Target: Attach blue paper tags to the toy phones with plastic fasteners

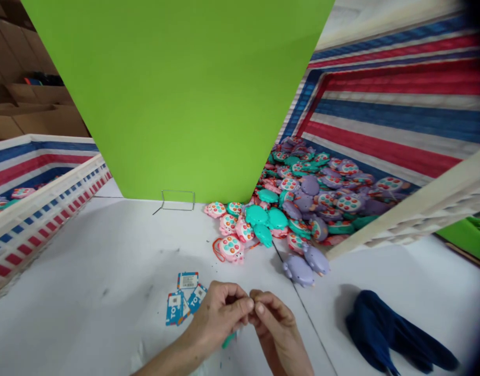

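Note:
My left hand (220, 313) and my right hand (273, 316) meet fingertip to fingertip low over the white table (87, 271), both pinched on something small I cannot make out. A bit of teal (229, 340) shows under my left hand. A few blue paper tags (184, 300) lie just left of my left hand. Beyond my hands, a heap of small pink, teal and purple plastic toys (302, 198) spills onto the table from a tipped striped bin. A pink toy with a red cord (230, 248) and two purple toys (304, 263) lie nearest my hands.
A large green board (177, 94) stands upright behind the table, with a thin wire stand (178, 201) at its foot. A red, white and blue striped bin (400, 104) lies tilted at right; another striped crate (36, 203) stands at left. Dark blue cloth (388, 331) lies at lower right.

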Action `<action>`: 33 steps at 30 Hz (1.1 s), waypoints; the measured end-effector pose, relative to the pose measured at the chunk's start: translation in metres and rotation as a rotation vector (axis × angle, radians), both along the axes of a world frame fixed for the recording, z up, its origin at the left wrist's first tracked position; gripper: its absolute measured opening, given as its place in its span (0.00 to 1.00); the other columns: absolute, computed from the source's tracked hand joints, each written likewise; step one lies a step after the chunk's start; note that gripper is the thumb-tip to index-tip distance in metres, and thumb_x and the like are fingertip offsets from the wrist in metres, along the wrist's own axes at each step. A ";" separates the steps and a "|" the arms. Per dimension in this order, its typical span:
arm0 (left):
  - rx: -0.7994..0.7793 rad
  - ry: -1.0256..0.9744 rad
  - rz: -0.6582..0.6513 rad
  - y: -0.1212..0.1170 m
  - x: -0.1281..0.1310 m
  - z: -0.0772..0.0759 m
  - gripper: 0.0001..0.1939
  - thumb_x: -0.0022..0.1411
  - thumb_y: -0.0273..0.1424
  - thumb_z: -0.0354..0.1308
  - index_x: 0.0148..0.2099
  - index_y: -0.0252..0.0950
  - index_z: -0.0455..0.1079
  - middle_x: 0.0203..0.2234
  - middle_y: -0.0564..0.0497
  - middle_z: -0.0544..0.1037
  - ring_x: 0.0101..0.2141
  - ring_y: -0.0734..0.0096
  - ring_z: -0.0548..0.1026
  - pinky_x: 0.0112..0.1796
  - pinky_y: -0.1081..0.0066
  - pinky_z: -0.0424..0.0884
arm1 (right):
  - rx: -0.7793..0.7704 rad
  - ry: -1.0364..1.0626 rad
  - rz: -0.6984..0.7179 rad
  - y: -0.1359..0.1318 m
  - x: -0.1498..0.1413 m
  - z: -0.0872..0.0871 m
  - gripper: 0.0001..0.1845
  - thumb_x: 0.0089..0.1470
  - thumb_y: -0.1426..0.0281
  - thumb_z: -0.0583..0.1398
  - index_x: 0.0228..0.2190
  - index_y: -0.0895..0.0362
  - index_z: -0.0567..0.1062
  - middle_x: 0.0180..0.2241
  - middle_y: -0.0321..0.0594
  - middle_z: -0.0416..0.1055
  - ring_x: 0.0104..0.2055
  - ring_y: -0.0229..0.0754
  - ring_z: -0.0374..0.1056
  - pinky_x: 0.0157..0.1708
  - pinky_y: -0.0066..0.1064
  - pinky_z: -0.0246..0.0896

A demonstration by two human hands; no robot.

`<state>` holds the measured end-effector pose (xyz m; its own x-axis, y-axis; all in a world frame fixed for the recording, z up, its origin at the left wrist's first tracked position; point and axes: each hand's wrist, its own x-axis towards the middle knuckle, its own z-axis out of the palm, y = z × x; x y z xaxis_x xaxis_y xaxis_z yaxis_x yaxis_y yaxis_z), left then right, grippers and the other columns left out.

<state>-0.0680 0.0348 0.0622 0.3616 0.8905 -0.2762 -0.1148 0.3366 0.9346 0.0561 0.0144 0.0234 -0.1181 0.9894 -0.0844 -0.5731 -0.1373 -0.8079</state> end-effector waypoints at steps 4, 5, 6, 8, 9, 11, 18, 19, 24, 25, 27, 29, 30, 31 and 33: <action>0.020 -0.016 -0.009 0.000 -0.001 -0.005 0.16 0.49 0.40 0.57 0.22 0.31 0.63 0.12 0.58 0.61 0.13 0.84 0.54 0.15 0.79 0.47 | -0.004 0.001 -0.002 0.000 -0.001 -0.004 0.05 0.44 0.69 0.63 0.21 0.56 0.73 0.22 0.31 0.62 0.26 0.33 0.58 0.29 0.26 0.55; 0.023 -0.021 -0.010 0.001 -0.001 -0.006 0.15 0.49 0.39 0.57 0.22 0.31 0.63 0.12 0.57 0.62 0.13 0.84 0.54 0.15 0.79 0.47 | -0.001 0.002 0.001 0.000 -0.001 -0.004 0.05 0.45 0.69 0.62 0.21 0.56 0.73 0.22 0.31 0.62 0.26 0.33 0.58 0.29 0.26 0.55; 0.027 -0.025 -0.009 0.001 -0.001 -0.007 0.15 0.49 0.39 0.57 0.22 0.31 0.63 0.12 0.57 0.62 0.14 0.84 0.54 0.15 0.79 0.47 | 0.004 0.003 0.001 0.000 -0.001 -0.005 0.06 0.45 0.68 0.62 0.21 0.56 0.72 0.22 0.31 0.62 0.26 0.33 0.58 0.28 0.26 0.55; 0.040 -0.030 -0.006 0.001 -0.001 -0.009 0.15 0.49 0.39 0.57 0.22 0.31 0.63 0.12 0.57 0.62 0.14 0.84 0.54 0.15 0.80 0.48 | 0.018 -0.006 0.004 0.000 -0.001 -0.005 0.06 0.45 0.68 0.62 0.21 0.56 0.73 0.22 0.31 0.62 0.26 0.34 0.58 0.28 0.26 0.55; 0.045 -0.031 -0.006 0.000 -0.001 -0.010 0.15 0.49 0.39 0.57 0.22 0.31 0.64 0.13 0.57 0.63 0.14 0.84 0.54 0.15 0.80 0.48 | 0.023 -0.016 0.002 0.000 -0.001 -0.005 0.05 0.45 0.68 0.62 0.21 0.56 0.73 0.22 0.31 0.62 0.26 0.34 0.58 0.28 0.27 0.54; 0.047 -0.014 -0.004 0.000 -0.002 -0.011 0.15 0.49 0.38 0.57 0.22 0.31 0.64 0.12 0.57 0.62 0.14 0.84 0.54 0.15 0.80 0.48 | 0.025 -0.040 -0.005 0.001 -0.001 -0.004 0.05 0.45 0.69 0.62 0.21 0.55 0.73 0.22 0.32 0.62 0.26 0.34 0.59 0.28 0.27 0.55; 0.034 -0.022 0.000 -0.001 -0.002 -0.005 0.16 0.49 0.39 0.56 0.21 0.32 0.62 0.11 0.59 0.60 0.13 0.84 0.54 0.14 0.80 0.48 | 0.057 -0.057 0.013 0.001 -0.004 0.001 0.05 0.45 0.69 0.62 0.21 0.55 0.73 0.21 0.32 0.63 0.26 0.35 0.58 0.28 0.28 0.55; 0.026 -0.035 0.006 -0.001 -0.002 -0.004 0.16 0.49 0.40 0.57 0.21 0.32 0.62 0.10 0.59 0.60 0.13 0.84 0.54 0.14 0.80 0.48 | 0.063 -0.064 0.016 0.000 -0.004 0.001 0.05 0.45 0.69 0.62 0.21 0.55 0.73 0.20 0.32 0.63 0.26 0.35 0.58 0.28 0.28 0.55; 0.005 -0.040 0.011 -0.001 -0.004 -0.006 0.16 0.48 0.40 0.58 0.22 0.31 0.63 0.12 0.57 0.63 0.13 0.85 0.55 0.14 0.81 0.48 | 0.036 -0.156 0.015 -0.003 -0.001 0.004 0.04 0.45 0.68 0.62 0.22 0.55 0.75 0.21 0.34 0.66 0.26 0.35 0.59 0.28 0.28 0.55; 0.012 -0.031 0.000 -0.001 -0.005 -0.007 0.15 0.49 0.39 0.57 0.22 0.30 0.64 0.13 0.56 0.64 0.13 0.85 0.56 0.14 0.81 0.49 | 0.018 -0.171 0.018 -0.003 0.000 0.005 0.04 0.45 0.68 0.62 0.23 0.55 0.75 0.21 0.34 0.67 0.26 0.36 0.59 0.28 0.28 0.56; 0.037 -0.015 -0.041 -0.001 -0.008 -0.007 0.14 0.50 0.37 0.56 0.24 0.30 0.65 0.13 0.56 0.65 0.13 0.84 0.57 0.14 0.81 0.52 | -0.023 -0.181 0.017 -0.004 0.001 0.007 0.04 0.44 0.67 0.63 0.24 0.55 0.75 0.20 0.34 0.68 0.25 0.35 0.60 0.27 0.27 0.56; 0.070 0.004 -0.087 -0.001 -0.011 -0.006 0.12 0.50 0.36 0.56 0.26 0.30 0.67 0.13 0.55 0.65 0.13 0.83 0.59 0.15 0.81 0.55 | -0.069 -0.170 0.003 -0.005 0.002 0.010 0.05 0.42 0.68 0.64 0.24 0.56 0.75 0.19 0.33 0.67 0.24 0.34 0.60 0.26 0.26 0.57; 0.083 0.020 -0.105 -0.001 -0.013 -0.005 0.11 0.50 0.35 0.56 0.27 0.29 0.68 0.14 0.55 0.66 0.14 0.82 0.59 0.15 0.81 0.57 | -0.092 -0.157 -0.001 -0.005 0.002 0.012 0.06 0.41 0.68 0.65 0.25 0.57 0.74 0.19 0.32 0.66 0.24 0.33 0.60 0.26 0.25 0.57; 0.098 0.043 -0.114 -0.002 -0.014 -0.005 0.11 0.50 0.34 0.56 0.27 0.29 0.68 0.13 0.55 0.66 0.14 0.82 0.60 0.16 0.80 0.58 | -0.111 -0.138 0.001 -0.004 0.002 0.013 0.07 0.41 0.68 0.65 0.25 0.57 0.74 0.19 0.32 0.65 0.23 0.33 0.59 0.25 0.25 0.57; 0.129 0.101 -0.109 -0.003 -0.015 -0.004 0.09 0.51 0.32 0.54 0.27 0.29 0.68 0.13 0.56 0.65 0.14 0.81 0.61 0.16 0.80 0.58 | -0.138 -0.086 0.030 -0.004 0.003 0.014 0.09 0.40 0.69 0.66 0.27 0.58 0.74 0.19 0.31 0.64 0.23 0.32 0.59 0.25 0.24 0.56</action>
